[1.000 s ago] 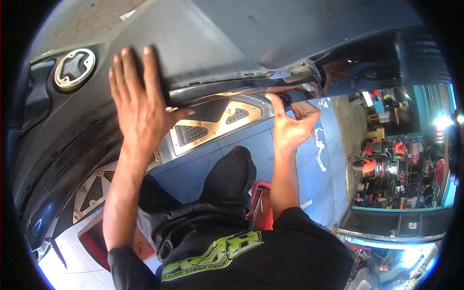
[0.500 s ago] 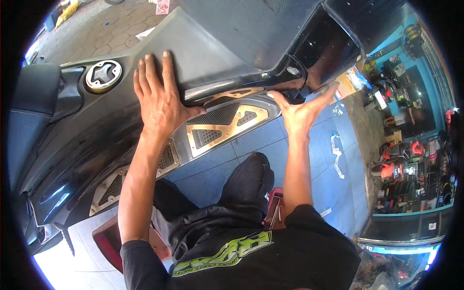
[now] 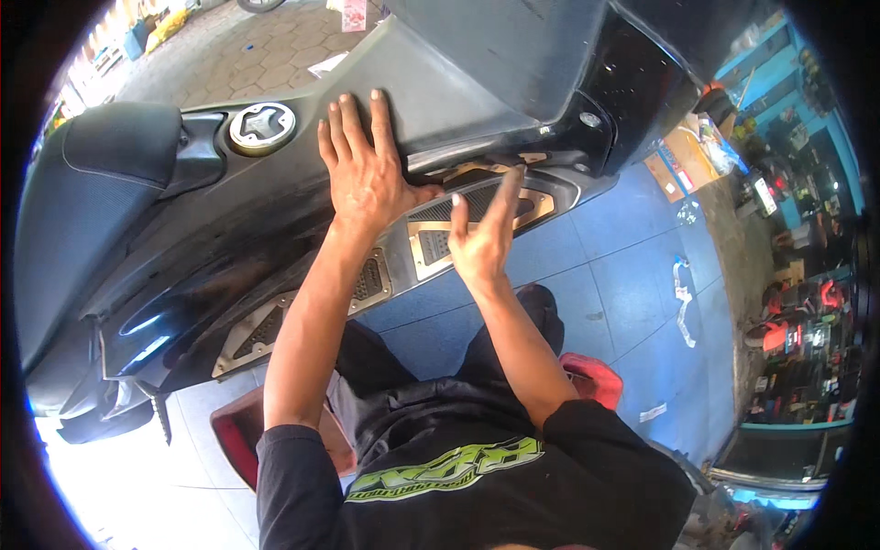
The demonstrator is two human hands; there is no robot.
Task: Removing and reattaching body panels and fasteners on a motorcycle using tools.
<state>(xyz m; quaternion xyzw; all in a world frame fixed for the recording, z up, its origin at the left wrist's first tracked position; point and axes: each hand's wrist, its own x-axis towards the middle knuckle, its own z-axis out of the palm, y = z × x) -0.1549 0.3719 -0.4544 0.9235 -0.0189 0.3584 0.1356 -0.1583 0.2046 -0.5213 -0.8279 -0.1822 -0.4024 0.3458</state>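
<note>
My left hand (image 3: 362,183) lies open, fingers stretched, on the matt dark side panel (image 3: 440,101) of a scooter's body, its thumb pointing right along the panel's lower edge. My right hand (image 3: 483,243) is over the footboard with thumb and fingers apart, and nothing shows in it. Beneath it is a gold-edged footboard plate (image 3: 429,257) with a dark, perforated insert, partly hidden by the fingers. Whether the right fingertips touch the trim above the plate, I cannot tell. A second plate (image 3: 371,280) lies further back, partly behind my left forearm.
The scooter's black seat (image 3: 119,147) and round silver cap (image 3: 263,126) are at left. A red stool-like thing (image 3: 596,378) shows beside my legs. On the blue tiles (image 3: 632,293) lies a pale, crooked strip (image 3: 683,302). An open cardboard box (image 3: 683,163) stands beyond the scooter's front.
My right hand has moved back left from the footboard's front end to over the gold-edged plate. My left hand stays on the panel. The whole view has shifted.
</note>
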